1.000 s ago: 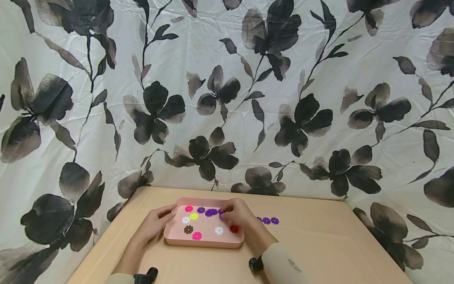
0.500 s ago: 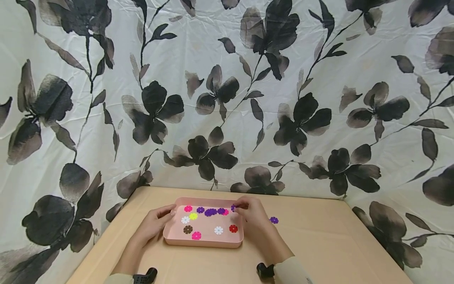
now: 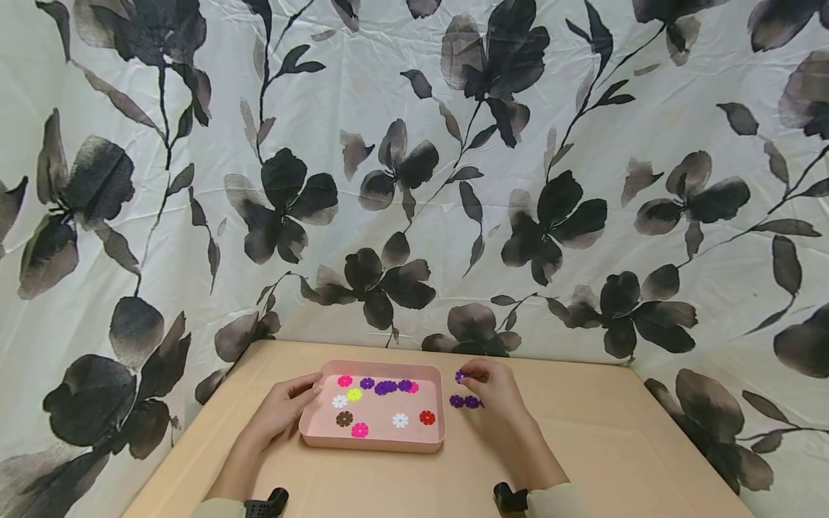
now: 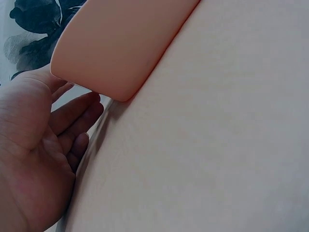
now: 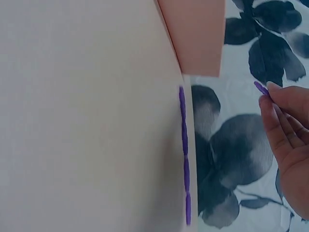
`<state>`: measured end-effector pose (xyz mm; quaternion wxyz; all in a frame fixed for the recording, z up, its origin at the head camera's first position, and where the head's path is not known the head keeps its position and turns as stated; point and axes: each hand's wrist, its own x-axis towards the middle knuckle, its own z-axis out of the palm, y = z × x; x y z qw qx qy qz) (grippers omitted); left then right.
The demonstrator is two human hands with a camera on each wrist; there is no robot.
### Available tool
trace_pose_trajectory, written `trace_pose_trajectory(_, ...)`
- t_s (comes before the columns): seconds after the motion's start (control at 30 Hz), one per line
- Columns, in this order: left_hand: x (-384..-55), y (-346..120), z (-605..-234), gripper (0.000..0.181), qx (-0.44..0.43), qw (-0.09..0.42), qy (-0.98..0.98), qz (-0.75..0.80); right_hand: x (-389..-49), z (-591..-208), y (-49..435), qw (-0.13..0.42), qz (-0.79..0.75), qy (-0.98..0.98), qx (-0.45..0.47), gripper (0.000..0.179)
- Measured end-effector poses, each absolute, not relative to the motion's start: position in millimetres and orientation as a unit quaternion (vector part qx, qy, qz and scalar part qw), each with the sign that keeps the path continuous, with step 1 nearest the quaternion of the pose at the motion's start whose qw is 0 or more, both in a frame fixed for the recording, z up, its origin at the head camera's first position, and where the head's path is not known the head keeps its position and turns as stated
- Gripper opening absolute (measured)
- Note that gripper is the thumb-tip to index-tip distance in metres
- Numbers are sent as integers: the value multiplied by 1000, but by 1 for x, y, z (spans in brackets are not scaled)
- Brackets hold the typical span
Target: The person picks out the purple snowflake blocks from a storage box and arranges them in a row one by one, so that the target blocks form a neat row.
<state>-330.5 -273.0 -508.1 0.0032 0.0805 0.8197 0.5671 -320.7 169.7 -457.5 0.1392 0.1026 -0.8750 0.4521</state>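
Observation:
My right hand [image 3: 499,388] pinches a purple flower-shaped piece [image 3: 460,376] between thumb and fingertips, to the right of the pink tray [image 3: 372,444]. In the right wrist view this flower-shaped piece [image 5: 261,88] appears edge-on, raised off the table. Below the hand, a row of several purple flower-shaped pieces [image 3: 456,401] lies flat; the hand hides its right part in the head view. My left hand [image 3: 278,410] holds the tray's left end, thumb at the rim, fingers by the outer wall. In the left wrist view the tray's wall [image 4: 120,43] hides the thumb's tip.
Inside the tray lie several purple flower pieces [image 3: 386,387], a yellow one [image 3: 353,394], a brown one [image 3: 344,418], a red one [image 3: 427,417], and some pink and white ones. Behind the tan table [image 3: 596,432] hangs a white cloth [image 3: 388,86] with dark flowers.
My right hand has moved right, from over the tray to over the table, now with a purple flower piece in its fingers. My left hand stays at the tray.

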Motion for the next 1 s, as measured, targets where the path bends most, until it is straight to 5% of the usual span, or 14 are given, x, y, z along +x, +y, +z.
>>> trace_pose_trajectory(1.0, -329, -273, -508, 54, 75, 7, 827, 557, -318, -461, 255, 143, 447, -881, 52, 18)
